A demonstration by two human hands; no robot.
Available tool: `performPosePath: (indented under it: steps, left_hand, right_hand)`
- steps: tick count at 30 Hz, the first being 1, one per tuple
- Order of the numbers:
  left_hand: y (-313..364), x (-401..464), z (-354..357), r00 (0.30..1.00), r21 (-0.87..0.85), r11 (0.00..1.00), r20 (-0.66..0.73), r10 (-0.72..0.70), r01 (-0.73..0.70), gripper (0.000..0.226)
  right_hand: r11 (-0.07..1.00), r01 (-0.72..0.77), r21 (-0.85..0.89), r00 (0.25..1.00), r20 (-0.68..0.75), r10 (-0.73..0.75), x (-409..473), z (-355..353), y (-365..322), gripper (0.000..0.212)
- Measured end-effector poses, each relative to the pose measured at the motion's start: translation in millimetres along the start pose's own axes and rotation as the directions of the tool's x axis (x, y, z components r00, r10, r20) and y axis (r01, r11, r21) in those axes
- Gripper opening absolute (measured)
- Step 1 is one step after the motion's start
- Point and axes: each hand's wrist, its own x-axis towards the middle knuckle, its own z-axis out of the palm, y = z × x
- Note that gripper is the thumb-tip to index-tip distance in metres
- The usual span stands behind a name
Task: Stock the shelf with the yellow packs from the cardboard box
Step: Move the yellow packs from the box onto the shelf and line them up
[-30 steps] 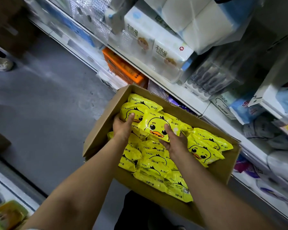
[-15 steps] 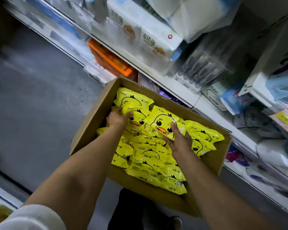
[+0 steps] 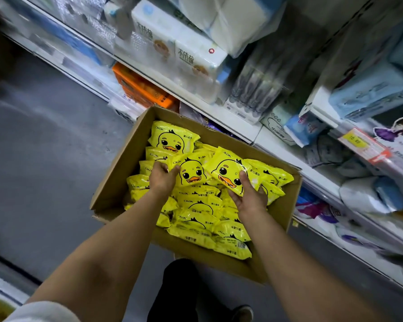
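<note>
An open cardboard box (image 3: 116,180) stands on the floor against the shelf, filled with several yellow duck-print packs (image 3: 196,210). My left hand (image 3: 162,176) grips the left edge of one yellow pack (image 3: 191,173) near the box's middle. My right hand (image 3: 248,194) holds a second yellow pack (image 3: 228,169) from below, thumb on its face, tilted up above the pile. Another pack (image 3: 171,139) lies face up at the box's far end.
White shelves (image 3: 247,133) run diagonally behind and right of the box, crowded with tissue packs (image 3: 184,52), orange boxes (image 3: 142,89) and blue and white bags (image 3: 368,196). Grey floor (image 3: 44,159) spreads to the left. My dark trouser leg (image 3: 179,291) stands below the box.
Both hands have closed on a pack each and raised them slightly from the pile. The right pack has tilted up and moved rightward.
</note>
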Motion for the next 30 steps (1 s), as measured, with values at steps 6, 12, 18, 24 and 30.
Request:
performPosePath:
  steps: [6, 12, 18, 24, 30]
  left_hand:
    - [-6, -49, -6, 0.999, -0.167, 0.985, 0.013, -0.039, 0.040, 0.068]
    - [1, -132, 12, 0.994, -0.372, 0.924, 0.090, -0.066, 0.095, 0.097]
    - [6, -240, 51, 0.993, -0.435, 0.900, 0.119, 0.020, 0.034, 0.094]
    - [12, -369, 95, 0.938, -0.562, 0.827, 0.296, 0.180, 0.019, 0.052]
    - [23, -501, 156, 0.755, -0.532, 0.847, 0.553, 0.352, -0.006, 0.017]
  right_hand:
    - [0.994, 0.025, 0.107, 0.999, 0.045, -0.030, -14, -44, -13, 0.096]
    - [0.970, 0.117, 0.213, 0.990, 0.050, -0.130, -29, -111, -26, 0.096]
    - [0.904, 0.223, 0.364, 0.955, 0.105, -0.278, -59, -221, -45, 0.065]
    - [0.800, 0.323, 0.506, 0.879, 0.152, -0.451, -99, -366, -69, 0.018]
    - [0.649, 0.427, 0.630, 0.793, 0.084, -0.603, -135, -497, -96, 0.030]
